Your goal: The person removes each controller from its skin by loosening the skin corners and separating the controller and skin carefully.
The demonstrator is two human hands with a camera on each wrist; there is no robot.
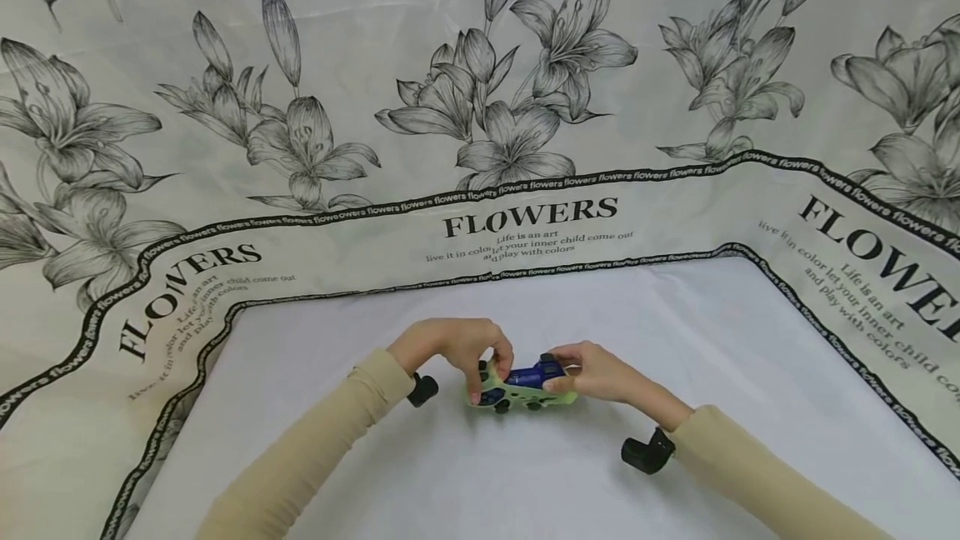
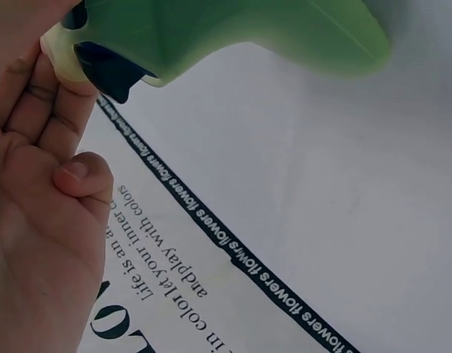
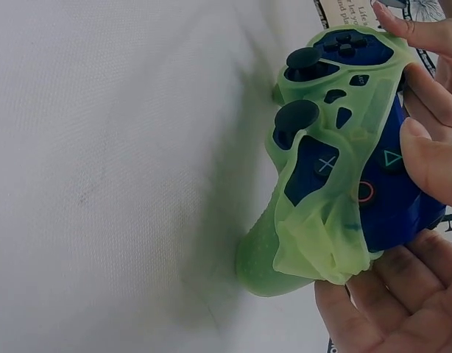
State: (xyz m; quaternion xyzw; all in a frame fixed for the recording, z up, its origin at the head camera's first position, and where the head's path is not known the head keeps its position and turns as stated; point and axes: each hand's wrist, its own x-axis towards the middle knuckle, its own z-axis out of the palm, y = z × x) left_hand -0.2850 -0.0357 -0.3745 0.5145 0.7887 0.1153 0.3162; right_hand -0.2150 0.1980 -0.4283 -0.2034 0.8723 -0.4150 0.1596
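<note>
A blue game controller point(image 3: 403, 213) sits partly inside a translucent light-green silicone cover point(image 3: 314, 243). The left half is wrapped, with thumbsticks and direction pad showing through the openings. At the right side the cover is bunched up, leaving blue shell and the triangle button exposed. In the head view my left hand point(image 1: 467, 347) grips the controller's left end from above. My right hand point(image 1: 596, 372) holds the right end, its thumb on the bare blue shell and its fingers by the cover's folded edge. The left wrist view shows the cover's smooth green underside point(image 2: 285, 29).
A white cloth-covered table point(image 1: 420, 473) lies under the hands. Behind and at both sides hangs a floral cloth point(image 1: 337, 248) with black lettered borders. A black wrist camera point(image 1: 648, 451) is strapped near my right wrist, another black camera point(image 1: 423, 390) near my left.
</note>
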